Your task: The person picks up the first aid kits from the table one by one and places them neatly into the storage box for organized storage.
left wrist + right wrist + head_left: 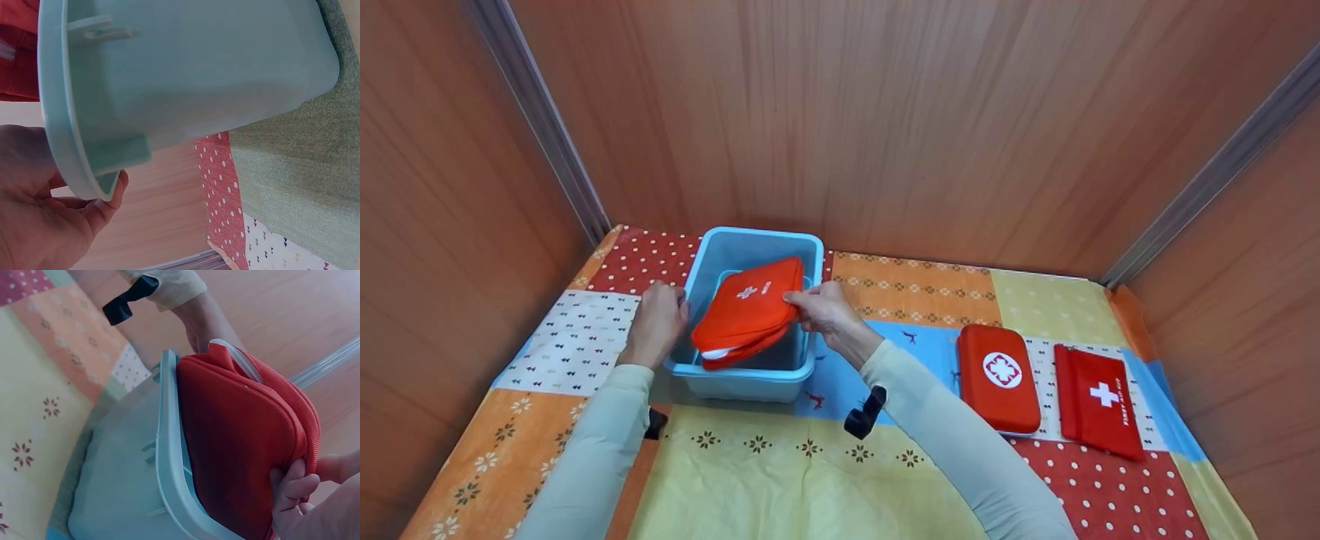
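Note:
A red first aid pouch with a white cross is tilted over the mouth of a light blue plastic bin. My right hand pinches the pouch by its right edge, thumb on top; in the right wrist view the fingers curl under that edge. A white strip shows at the pouch's opposite end. At the bin's left side, my left hand grips the rim, its fingers curled under the lip in the left wrist view. The pouch covers most of the bin's inside.
On the right of the patchwork cloth lie a red hard case with a round white emblem and a flat red first aid pouch. Wood-grain panels stand at the back and both sides, the back one close behind the bin.

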Motion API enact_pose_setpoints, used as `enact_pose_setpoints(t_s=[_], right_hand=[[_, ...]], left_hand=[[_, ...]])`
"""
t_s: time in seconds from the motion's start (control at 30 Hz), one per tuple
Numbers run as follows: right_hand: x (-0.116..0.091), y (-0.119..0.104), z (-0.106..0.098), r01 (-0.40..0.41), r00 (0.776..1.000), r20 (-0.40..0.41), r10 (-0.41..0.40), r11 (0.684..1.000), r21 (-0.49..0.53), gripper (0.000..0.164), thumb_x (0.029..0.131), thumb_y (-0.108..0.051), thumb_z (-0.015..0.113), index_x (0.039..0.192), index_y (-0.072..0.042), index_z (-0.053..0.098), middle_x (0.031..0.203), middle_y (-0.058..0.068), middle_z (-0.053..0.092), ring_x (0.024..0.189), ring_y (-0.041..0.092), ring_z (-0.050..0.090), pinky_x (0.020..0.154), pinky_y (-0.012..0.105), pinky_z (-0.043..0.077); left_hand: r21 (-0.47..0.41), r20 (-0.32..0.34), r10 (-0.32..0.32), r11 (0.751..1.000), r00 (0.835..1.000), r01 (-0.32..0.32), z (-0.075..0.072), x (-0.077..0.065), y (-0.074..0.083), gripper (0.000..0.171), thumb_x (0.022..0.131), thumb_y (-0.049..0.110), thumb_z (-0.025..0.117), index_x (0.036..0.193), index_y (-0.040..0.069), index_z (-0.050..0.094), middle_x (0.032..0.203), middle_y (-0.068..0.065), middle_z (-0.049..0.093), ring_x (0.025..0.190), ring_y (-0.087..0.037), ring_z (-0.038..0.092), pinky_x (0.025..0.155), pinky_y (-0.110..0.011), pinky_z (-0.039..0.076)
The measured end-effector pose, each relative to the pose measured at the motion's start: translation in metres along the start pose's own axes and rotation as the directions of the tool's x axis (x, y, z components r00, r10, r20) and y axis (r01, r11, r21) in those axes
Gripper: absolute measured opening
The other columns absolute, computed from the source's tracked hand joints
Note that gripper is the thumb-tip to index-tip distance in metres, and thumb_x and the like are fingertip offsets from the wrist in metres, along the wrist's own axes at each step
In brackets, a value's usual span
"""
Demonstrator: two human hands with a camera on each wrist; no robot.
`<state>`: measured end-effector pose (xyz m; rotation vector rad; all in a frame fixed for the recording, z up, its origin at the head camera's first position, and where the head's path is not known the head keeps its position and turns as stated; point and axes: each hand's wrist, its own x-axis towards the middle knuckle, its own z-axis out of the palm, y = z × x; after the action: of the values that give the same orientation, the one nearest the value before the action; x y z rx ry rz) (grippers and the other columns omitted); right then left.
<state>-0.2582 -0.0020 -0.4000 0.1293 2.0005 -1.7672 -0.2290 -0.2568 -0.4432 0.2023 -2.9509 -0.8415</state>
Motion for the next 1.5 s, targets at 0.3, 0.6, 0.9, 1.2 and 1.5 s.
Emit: enact_pose_setpoints(t_s=[0.3, 0.6, 0.9, 1.2, 1.5], right_hand=[[0.002, 0.000, 0.006, -0.011, 1.000, 0.003, 0.011, 1.000, -0.007, 0.016, 0.083, -0.020, 0.064, 0.085, -0.005, 0.067, 0.071, 0.010, 0.066, 0.050, 0.015, 0.053, 0.050, 0.020, 0.046], [0.008, 0.002, 0.010, -0.043, 0.999, 0.004, 0.043, 0.999, -0.012, 0.015, 0.083, -0.018, 0.063, 0.082, -0.003, 0.065, 0.064, 0.009, 0.061, 0.044, 0.012, 0.052, 0.053, 0.022, 0.050], [0.008, 0.002, 0.009, -0.043, 0.997, 0.057, 0.045, 0.998, -0.037, 0.017, 0.083, -0.017, 0.065, 0.090, -0.002, 0.063, 0.077, 0.018, 0.064, 0.048, 0.013, 0.055, 0.050, 0.021, 0.049], [0.001, 0.000, 0.001, 0.037, 0.998, 0.061, -0.031, 0.994, -0.100, 0.034, 0.080, -0.025, 0.069, 0.102, -0.003, 0.057, 0.088, 0.015, 0.065, 0.060, 0.017, 0.061, 0.056, 0.024, 0.050], [-0.001, -0.003, -0.013, 0.094, 0.995, 0.045, -0.088, 0.986, -0.140, 0.029, 0.081, -0.028, 0.067, 0.101, -0.009, 0.059, 0.093, 0.013, 0.065, 0.070, 0.020, 0.063, 0.070, 0.036, 0.052]], left_hand=[[-0.037, 0.026, -0.021, 0.999, 0.999, 0.022, 0.001, 0.001, 0.001, 0.033, 0.090, 0.018, 0.054, 0.116, -0.002, 0.054, 0.099, -0.016, 0.047, 0.092, -0.031, 0.048, 0.071, -0.039, 0.050], [-0.055, 0.036, -0.036, 0.998, 0.999, 0.038, 0.004, 0.002, 0.004, 0.035, 0.090, 0.017, 0.055, 0.118, -0.004, 0.053, 0.100, -0.017, 0.047, 0.094, -0.032, 0.047, 0.069, -0.036, 0.051], [-0.055, 0.044, -0.045, 0.997, 0.998, 0.047, 0.003, 0.002, 0.004, 0.034, 0.089, 0.017, 0.056, 0.117, -0.001, 0.055, 0.097, -0.015, 0.048, 0.092, -0.031, 0.050, 0.065, -0.034, 0.051], [0.035, -0.010, -0.004, 0.999, 1.000, 0.005, 0.002, 0.002, 0.004, 0.032, 0.089, 0.021, 0.056, 0.112, -0.001, 0.058, 0.091, -0.015, 0.050, 0.091, -0.032, 0.053, 0.066, -0.040, 0.047], [0.032, -0.007, -0.025, 0.999, 1.000, 0.025, 0.000, 0.002, 0.004, 0.032, 0.089, 0.021, 0.057, 0.112, -0.001, 0.058, 0.092, -0.015, 0.050, 0.093, -0.032, 0.053, 0.069, -0.041, 0.048]])
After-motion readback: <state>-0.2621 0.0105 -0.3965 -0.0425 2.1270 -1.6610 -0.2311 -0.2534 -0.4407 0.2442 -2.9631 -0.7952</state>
